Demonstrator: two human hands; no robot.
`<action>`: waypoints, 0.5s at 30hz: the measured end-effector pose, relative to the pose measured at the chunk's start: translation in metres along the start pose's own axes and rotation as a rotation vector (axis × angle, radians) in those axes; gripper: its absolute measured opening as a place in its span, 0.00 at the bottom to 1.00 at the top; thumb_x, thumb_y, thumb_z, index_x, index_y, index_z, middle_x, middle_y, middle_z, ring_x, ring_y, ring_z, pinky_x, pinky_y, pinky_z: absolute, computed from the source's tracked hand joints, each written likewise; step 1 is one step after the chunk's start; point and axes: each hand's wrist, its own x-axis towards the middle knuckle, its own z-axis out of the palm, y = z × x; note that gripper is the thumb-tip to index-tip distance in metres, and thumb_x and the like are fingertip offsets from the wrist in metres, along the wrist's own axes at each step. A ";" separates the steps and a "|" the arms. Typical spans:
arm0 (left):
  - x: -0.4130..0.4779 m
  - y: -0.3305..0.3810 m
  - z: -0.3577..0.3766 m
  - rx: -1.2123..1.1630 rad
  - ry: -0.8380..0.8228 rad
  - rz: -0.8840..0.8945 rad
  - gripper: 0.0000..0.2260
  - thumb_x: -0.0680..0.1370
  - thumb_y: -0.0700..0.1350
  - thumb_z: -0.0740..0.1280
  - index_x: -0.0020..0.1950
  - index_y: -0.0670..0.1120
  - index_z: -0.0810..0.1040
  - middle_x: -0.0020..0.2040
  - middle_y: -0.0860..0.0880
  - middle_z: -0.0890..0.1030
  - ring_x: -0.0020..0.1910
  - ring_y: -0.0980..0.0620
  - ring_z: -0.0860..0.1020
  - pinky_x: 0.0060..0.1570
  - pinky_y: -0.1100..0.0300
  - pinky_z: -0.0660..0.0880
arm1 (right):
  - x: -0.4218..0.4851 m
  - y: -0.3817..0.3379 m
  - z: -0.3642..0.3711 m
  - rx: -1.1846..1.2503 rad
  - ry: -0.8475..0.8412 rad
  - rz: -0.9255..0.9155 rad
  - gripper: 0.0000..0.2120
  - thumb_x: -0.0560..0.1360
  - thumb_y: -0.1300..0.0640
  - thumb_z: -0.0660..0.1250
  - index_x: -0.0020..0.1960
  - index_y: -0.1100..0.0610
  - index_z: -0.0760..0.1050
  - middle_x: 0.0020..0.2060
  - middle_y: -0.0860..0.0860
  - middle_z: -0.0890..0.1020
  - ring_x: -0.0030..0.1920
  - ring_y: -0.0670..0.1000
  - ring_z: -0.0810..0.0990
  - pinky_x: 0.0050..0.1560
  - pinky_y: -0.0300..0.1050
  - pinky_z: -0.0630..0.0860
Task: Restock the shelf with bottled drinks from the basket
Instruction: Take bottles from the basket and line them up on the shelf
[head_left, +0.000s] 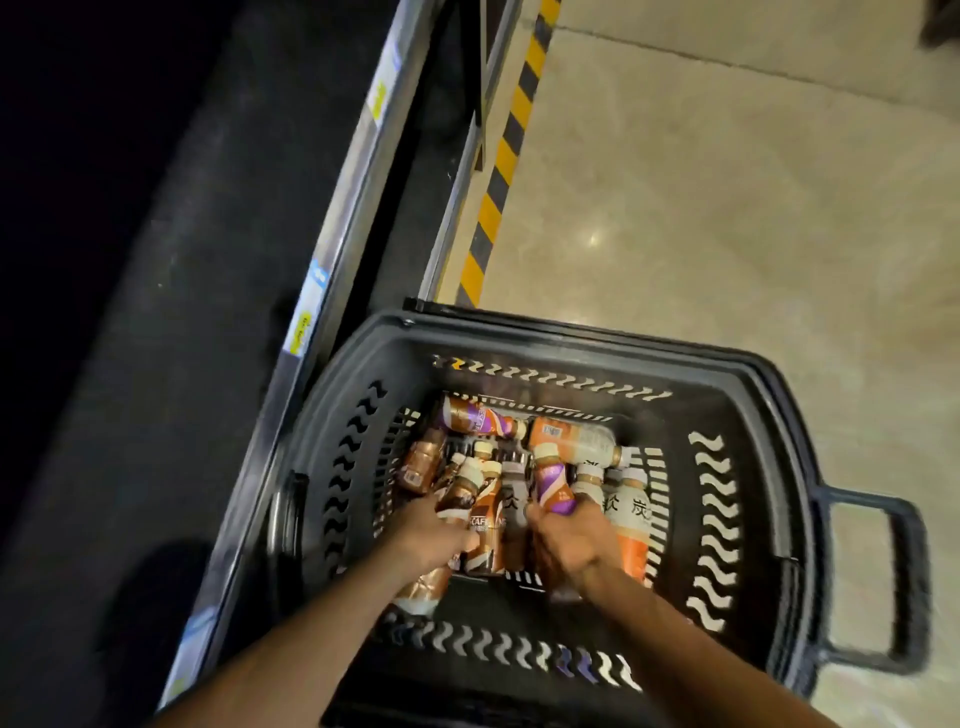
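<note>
A black plastic basket (727, 395) stands on the floor beside the shelf, with several bottled drinks lying in it. My left hand (428, 530) reaches into the basket and is closed around a brown coffee bottle (462, 491). My right hand (569, 540) grips a purple and orange bottle (553, 486) by its lower half. An orange and white tea bottle (631, 525) lies just right of my right hand. Another purple bottle (475, 415) lies at the far side of the basket. The shelf (218, 312) runs along the left, dark on top.
The shelf's metal edge rail (358, 156) carries yellow and blue price tags. A yellow and black striped strip (501, 166) marks the floor by the shelf base. Beige tiled floor (727, 182) lies right and beyond the basket. The basket's handle (893, 582) sticks out at the right.
</note>
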 end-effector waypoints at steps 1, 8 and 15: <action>-0.031 0.009 -0.004 -0.032 -0.014 0.035 0.14 0.66 0.45 0.74 0.51 0.51 0.81 0.47 0.51 0.83 0.48 0.51 0.80 0.55 0.52 0.77 | -0.027 -0.007 -0.014 0.033 -0.013 0.009 0.09 0.75 0.48 0.72 0.48 0.52 0.74 0.38 0.47 0.82 0.38 0.46 0.80 0.37 0.38 0.76; -0.288 0.105 -0.052 -0.385 -0.087 0.327 0.04 0.70 0.38 0.71 0.41 0.46 0.81 0.33 0.51 0.81 0.37 0.49 0.80 0.44 0.52 0.77 | -0.245 -0.091 -0.137 0.119 0.056 -0.111 0.08 0.71 0.49 0.74 0.45 0.51 0.78 0.40 0.50 0.85 0.44 0.53 0.84 0.54 0.54 0.80; -0.527 0.182 -0.108 -0.638 0.056 0.495 0.13 0.65 0.47 0.72 0.47 0.48 0.77 0.41 0.43 0.81 0.40 0.42 0.82 0.49 0.38 0.80 | -0.454 -0.200 -0.242 0.341 0.109 -0.405 0.10 0.73 0.50 0.73 0.52 0.53 0.78 0.42 0.54 0.85 0.42 0.54 0.85 0.47 0.51 0.82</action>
